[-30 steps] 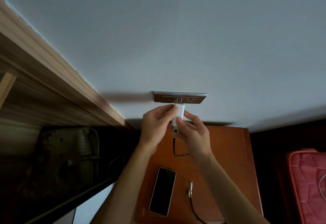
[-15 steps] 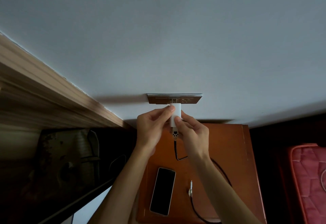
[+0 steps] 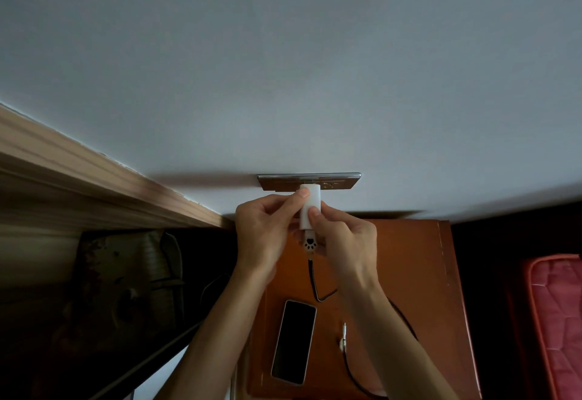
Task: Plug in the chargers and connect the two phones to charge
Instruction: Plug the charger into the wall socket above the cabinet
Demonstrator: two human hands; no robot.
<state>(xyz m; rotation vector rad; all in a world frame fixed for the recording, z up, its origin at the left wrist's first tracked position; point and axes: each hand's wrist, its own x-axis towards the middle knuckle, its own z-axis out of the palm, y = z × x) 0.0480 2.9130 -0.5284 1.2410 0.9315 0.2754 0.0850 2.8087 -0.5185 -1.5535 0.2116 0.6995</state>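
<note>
Both hands pinch the white charger against the wall socket: left hand from the left, right hand below. A phone lies on the nightstand.

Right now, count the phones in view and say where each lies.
1. The phone lies face up on the wooden nightstand, just left of the loose cable plug. A second phone may be hidden or out of frame.
</note>
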